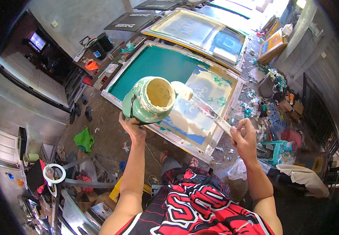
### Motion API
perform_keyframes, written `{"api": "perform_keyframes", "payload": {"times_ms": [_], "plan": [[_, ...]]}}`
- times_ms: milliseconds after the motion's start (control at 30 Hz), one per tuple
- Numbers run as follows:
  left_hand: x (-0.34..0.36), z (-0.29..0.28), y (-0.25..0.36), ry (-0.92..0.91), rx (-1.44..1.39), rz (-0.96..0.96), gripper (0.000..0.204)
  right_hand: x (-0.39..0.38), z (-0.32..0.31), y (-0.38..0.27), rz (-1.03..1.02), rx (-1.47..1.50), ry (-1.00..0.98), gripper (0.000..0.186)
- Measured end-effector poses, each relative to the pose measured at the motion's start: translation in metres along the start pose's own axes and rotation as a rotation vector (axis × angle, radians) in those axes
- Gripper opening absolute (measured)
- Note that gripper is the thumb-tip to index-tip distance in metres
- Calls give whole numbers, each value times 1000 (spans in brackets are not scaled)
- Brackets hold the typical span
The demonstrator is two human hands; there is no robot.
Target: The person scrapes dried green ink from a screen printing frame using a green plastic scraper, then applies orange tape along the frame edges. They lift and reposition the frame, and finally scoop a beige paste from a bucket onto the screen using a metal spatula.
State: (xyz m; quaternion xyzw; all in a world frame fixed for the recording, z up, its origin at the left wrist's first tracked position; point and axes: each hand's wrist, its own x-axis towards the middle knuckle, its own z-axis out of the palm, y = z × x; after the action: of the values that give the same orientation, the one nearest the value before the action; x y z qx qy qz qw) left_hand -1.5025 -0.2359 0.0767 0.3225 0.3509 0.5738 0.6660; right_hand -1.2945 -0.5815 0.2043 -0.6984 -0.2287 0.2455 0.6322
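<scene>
My left hand [132,128] grips a green wide-mouthed jar [146,107] low on its side, with the jar tilted so its mouth faces me. Cream paint coats the rim and the inner wall. In my right hand [244,137] is a spatula [210,112], pinched at the handle end. Its far end carries a thick lump of cream paint [182,90] close beside the jar's mouth. Below both hands lies a large printing screen [177,147], partly green and partly smeared with cream, blue and green; the jar hides some of it.
A second printing screen [185,23] lies beyond the first. Dark containers [99,47] stand on a bench at the left. A full waste bin [268,87], scattered scraps and a teal stool [274,150] are at the right. A green bag [84,140] lies on the floor.
</scene>
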Motion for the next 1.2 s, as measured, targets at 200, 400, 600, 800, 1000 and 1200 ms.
{"api": "perform_keyframes", "payload": {"times_ms": [200, 400, 600, 800, 1000, 1200], "plan": [[17, 1, -7, -113, -39, -29, 86, 10, -3, 50, -34, -341, 256, 26], [36, 24, -6, -129, 37, -170, 95, 37, 40, 103, 2, -603, 482, 27], [80, 35, -12, -228, 138, -188, 91, 58, 86, 134, 149, -634, 540, 30], [109, 58, -12, -298, 119, -224, 84, 78, 114, 156, 43, -736, 662, 35], [124, 75, -13, -325, 153, -279, 84, 90, 122, 171, 156, -806, 635, 36], [131, 82, -19, -374, 149, -286, 93, 62, 132, 176, 0, -883, 679, 39]]}}
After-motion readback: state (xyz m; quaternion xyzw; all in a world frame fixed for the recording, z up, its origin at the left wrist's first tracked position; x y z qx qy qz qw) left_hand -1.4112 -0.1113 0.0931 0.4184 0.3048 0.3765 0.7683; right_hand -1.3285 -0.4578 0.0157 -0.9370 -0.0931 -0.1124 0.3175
